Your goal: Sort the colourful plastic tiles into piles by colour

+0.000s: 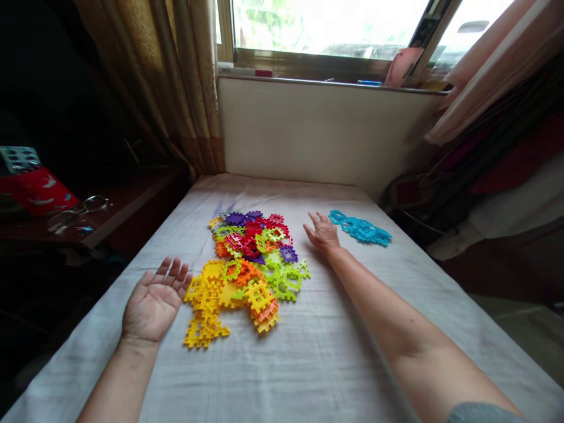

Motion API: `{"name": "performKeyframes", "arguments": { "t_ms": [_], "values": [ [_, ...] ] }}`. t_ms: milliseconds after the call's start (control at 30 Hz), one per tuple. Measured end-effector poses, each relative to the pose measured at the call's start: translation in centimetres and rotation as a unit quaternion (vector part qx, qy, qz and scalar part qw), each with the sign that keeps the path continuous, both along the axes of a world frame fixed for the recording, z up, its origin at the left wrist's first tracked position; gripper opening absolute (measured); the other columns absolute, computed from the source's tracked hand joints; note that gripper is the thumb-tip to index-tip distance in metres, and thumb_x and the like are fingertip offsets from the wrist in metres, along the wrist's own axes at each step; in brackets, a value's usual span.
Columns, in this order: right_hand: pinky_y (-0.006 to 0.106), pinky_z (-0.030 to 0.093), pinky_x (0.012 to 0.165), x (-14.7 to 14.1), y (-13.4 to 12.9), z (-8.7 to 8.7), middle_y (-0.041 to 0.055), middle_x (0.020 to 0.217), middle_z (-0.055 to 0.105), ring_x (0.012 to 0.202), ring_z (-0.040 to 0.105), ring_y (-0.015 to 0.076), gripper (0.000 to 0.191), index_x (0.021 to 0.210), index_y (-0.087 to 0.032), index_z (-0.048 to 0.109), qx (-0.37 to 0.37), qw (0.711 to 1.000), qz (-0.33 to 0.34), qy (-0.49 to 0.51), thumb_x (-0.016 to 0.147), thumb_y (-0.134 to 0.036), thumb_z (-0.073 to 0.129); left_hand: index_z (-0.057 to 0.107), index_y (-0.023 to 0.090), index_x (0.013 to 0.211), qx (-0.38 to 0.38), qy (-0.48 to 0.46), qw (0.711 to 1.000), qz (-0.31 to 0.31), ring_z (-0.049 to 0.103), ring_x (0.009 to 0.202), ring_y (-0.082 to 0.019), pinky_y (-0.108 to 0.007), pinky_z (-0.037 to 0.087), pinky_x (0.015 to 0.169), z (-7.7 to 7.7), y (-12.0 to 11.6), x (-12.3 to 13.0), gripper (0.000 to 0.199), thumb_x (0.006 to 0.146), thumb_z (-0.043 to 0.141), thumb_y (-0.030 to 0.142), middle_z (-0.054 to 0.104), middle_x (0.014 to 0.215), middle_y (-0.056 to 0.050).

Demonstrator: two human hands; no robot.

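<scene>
My left hand rests palm up at the left of a mixed heap, its fingers stretched out and nothing in them. The fingertips are close beside the yellow interlocking pieces. My right hand is between the heap and a separate pile of blue interlocking pieces, palm down with fingers spread. It holds nothing that I can see. Red pieces and purple pieces lie toward the back of the heap. Lime green pieces are on its right side, and orange pieces near its middle.
Everything lies on a pale sheet over a flat surface. Behind it stand a low wall and a window with items on its sill. A dark wooden table at the left carries eyeglasses. Clothes hang at the right.
</scene>
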State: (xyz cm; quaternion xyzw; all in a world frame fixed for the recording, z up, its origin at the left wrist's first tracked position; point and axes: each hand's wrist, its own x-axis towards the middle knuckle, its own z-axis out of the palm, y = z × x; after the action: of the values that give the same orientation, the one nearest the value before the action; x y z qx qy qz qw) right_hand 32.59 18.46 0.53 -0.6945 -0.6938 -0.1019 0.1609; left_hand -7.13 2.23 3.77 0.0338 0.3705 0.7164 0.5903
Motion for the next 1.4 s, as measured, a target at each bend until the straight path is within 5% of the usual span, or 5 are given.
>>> {"name": "performKeyframes", "arguments": {
  "t_ms": [367,600,1100,1267,1400],
  "values": [
    [0.063,0.034,0.108,-16.3,6.3,4.7,0.0134,0.154,0.042,0.140,0.039,0.0379,0.076,0.149,-0.034,0.043,-0.255,0.949,0.013,0.187,0.087,-0.076,0.038,0.069,0.019,0.104,0.017,-0.028,0.999,-0.017,0.068,0.108,-0.022,-0.047,0.050,0.103,-1.2,0.1,-0.6,0.026,0.090,0.049,0.029,0.073,0.109,-0.009],
    [0.043,0.041,0.105,-19.7,8.1,5.1,0.0092,0.137,0.062,0.126,0.055,0.0323,0.070,0.131,-0.027,0.065,-0.316,0.921,0.162,0.163,0.078,-0.073,0.061,0.069,0.020,0.105,0.011,-0.026,0.999,-0.016,0.065,0.114,-0.023,-0.045,0.049,0.104,-1.3,0.0,-0.4,0.027,0.090,0.049,0.029,0.071,0.115,-0.009],
    [0.026,0.047,0.094,-17.4,-1.8,8.0,0.0001,0.112,0.074,0.106,0.066,0.0190,0.017,0.094,-0.026,0.079,-0.267,0.822,0.482,0.142,0.083,-0.034,0.069,0.068,0.019,0.103,0.021,0.007,1.000,-0.011,0.058,0.125,-0.026,-0.046,0.047,0.107,-0.7,0.0,0.2,0.025,0.089,0.052,0.033,0.064,0.127,-0.013],
    [0.029,0.050,0.091,-14.5,-7.5,9.7,0.0003,0.106,0.076,0.100,0.069,0.0196,0.019,0.096,-0.026,0.077,-0.251,0.827,0.472,0.175,0.084,-0.036,0.066,0.067,0.019,0.100,0.034,0.034,0.999,-0.024,0.058,0.124,-0.025,-0.043,0.047,0.107,-0.9,0.0,0.2,0.024,0.086,0.056,0.034,0.064,0.125,-0.012],
    [0.034,0.048,0.100,-10.9,-11.3,8.3,0.0032,0.115,0.074,0.109,0.067,0.0198,0.021,0.097,-0.026,0.075,-0.114,0.867,0.378,0.303,0.086,-0.036,0.061,0.068,0.020,0.098,0.037,0.078,0.996,-0.024,0.061,0.118,-0.021,-0.038,0.045,0.107,-0.8,0.1,0.7,0.019,0.086,0.057,0.030,0.066,0.120,-0.009]
  ]
}}
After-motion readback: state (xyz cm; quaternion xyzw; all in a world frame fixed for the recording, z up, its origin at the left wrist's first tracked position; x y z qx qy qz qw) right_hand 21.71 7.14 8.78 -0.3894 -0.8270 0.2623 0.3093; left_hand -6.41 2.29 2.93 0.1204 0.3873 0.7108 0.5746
